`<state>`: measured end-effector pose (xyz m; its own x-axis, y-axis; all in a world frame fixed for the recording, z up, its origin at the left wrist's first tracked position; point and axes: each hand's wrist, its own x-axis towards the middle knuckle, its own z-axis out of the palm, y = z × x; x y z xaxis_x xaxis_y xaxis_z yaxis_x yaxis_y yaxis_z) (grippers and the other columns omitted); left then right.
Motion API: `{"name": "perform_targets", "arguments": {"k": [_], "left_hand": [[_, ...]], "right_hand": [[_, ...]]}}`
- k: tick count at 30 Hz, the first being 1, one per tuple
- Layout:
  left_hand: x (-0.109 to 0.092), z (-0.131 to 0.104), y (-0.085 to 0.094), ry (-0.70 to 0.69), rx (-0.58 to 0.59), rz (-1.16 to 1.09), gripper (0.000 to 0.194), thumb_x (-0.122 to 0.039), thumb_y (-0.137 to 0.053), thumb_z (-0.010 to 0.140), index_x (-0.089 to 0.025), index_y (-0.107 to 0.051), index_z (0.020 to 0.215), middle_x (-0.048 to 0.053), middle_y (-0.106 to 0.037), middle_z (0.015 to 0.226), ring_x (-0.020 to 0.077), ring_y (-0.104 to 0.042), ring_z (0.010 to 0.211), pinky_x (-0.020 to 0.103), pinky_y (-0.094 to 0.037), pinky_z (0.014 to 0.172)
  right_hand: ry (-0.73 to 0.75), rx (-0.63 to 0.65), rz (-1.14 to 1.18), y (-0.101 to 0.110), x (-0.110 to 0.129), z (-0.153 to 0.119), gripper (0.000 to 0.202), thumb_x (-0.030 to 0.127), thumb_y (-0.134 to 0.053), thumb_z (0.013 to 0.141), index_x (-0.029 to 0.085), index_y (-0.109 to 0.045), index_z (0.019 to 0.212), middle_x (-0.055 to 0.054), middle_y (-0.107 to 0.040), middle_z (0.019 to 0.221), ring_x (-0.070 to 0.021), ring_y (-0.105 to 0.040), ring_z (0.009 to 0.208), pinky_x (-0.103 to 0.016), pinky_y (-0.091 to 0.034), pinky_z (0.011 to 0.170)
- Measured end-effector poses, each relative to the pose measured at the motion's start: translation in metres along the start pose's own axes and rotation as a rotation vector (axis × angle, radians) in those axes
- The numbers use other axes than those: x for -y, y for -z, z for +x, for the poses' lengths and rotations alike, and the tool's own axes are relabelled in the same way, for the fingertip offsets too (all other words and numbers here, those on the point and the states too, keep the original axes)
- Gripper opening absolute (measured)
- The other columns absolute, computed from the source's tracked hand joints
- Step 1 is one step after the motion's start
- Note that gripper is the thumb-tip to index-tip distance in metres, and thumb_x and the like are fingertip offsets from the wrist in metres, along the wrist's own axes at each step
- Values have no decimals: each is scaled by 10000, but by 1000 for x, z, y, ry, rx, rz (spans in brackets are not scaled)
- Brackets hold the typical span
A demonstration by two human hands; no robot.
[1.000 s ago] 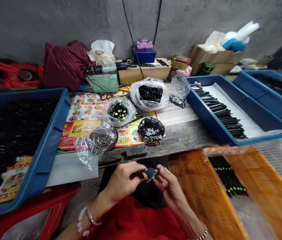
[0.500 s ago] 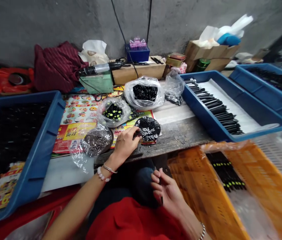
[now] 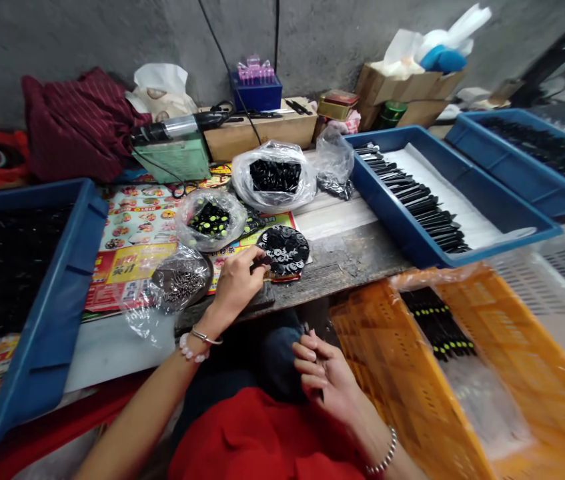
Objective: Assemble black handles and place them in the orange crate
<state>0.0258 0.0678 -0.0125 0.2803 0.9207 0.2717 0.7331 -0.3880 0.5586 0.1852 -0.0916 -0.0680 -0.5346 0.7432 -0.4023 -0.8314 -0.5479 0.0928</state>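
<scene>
My left hand [image 3: 238, 281] is closed in a pinch on a small black piece [image 3: 260, 264], at the near left edge of a pile of flat black discs [image 3: 285, 251]. The piece's exact kind is hidden by the fingers. Lower and to the right, my right hand [image 3: 329, 377] is palm up over my lap, its fingers curled round a thin dark piece that shows only in bits. Left of the discs are a plastic bag of black parts with yellow-green dots [image 3: 211, 220] and a dish of small metal parts [image 3: 182, 280]. Behind stands a bag of shiny black pieces [image 3: 275, 175].
A blue tray [image 3: 505, 243] at the right holds a row of long black clips [image 3: 425, 207]. Below it is an orange crate [image 3: 522, 333] with bundled black and yellow-green pieces. Another blue tray [image 3: 69, 293] full of black parts stands at the left. Boxes line the wall.
The whole view has shifted, so the table things appear further left and higher. Both hands keep nearly the same places; more of the black piece in my left fingers shows.
</scene>
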Motion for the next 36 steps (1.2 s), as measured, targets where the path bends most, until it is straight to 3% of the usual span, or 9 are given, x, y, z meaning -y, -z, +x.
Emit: {"name": "perform_targets", "arguments": {"k": [3,7,10,13,16,22,27,36], "left_hand": [[-1,1,5,39,-48,-65,95,-188,-625,779,-186,-657,868,17,-716,851,193,-637,771,282,-457,735],[-1,-2,10,96,5,-261,143,-244,-632,761,-163,-669,874,11,-692,795,168,-603,704,259,-452,679],[-5,-11,14,97,165,-419,115,-205,-616,742,-158,-670,833,9,-680,778,174,-606,739,252,-450,696],[-13,-28,20,112,352,-542,75,-182,-605,733,-155,-664,771,16,-675,774,173,-604,741,250,-453,709],[-19,-47,26,150,477,-628,74,-175,-596,746,-154,-661,772,29,-685,793,182,-614,770,258,-463,739],[-23,-69,31,102,619,-549,187,-82,-548,753,-174,-695,823,5,-699,809,170,-620,780,229,-442,741],[-25,-76,25,12,590,-452,253,-52,-526,754,-182,-725,839,28,-727,875,183,-646,833,233,-439,763],[-29,-76,23,16,619,-263,227,-85,-546,748,-203,-696,872,18,-728,846,186,-652,794,237,-429,706]], "right_hand": [[12,-21,-25,-1,2,-1,411,274,-760,778,176,-374,676,88,-362,594,-10,-226,395,-82,-193,323],[8,-36,-96,-2,1,0,405,318,-767,770,175,-398,686,85,-379,594,-15,-214,395,-89,-194,323],[43,-130,-217,-3,-5,0,377,379,-791,734,156,-489,706,72,-423,593,-13,-245,397,-100,-208,330],[191,-254,-471,-1,-10,1,381,455,-799,700,121,-623,756,45,-486,590,-23,-334,408,-119,-277,347],[339,-281,-775,1,-10,2,447,533,-771,696,105,-705,809,23,-529,581,-45,-398,410,-151,-349,360],[370,-254,-1021,2,-7,1,463,533,-761,700,130,-717,924,-9,-633,596,-73,-468,413,-176,-402,385],[382,-267,-1027,6,-13,0,456,503,-761,721,123,-694,964,-45,-692,625,-78,-509,405,-174,-411,394],[355,-293,-1045,8,-14,1,485,497,-778,700,104,-693,971,-61,-706,645,-86,-531,423,-181,-436,409]]}}
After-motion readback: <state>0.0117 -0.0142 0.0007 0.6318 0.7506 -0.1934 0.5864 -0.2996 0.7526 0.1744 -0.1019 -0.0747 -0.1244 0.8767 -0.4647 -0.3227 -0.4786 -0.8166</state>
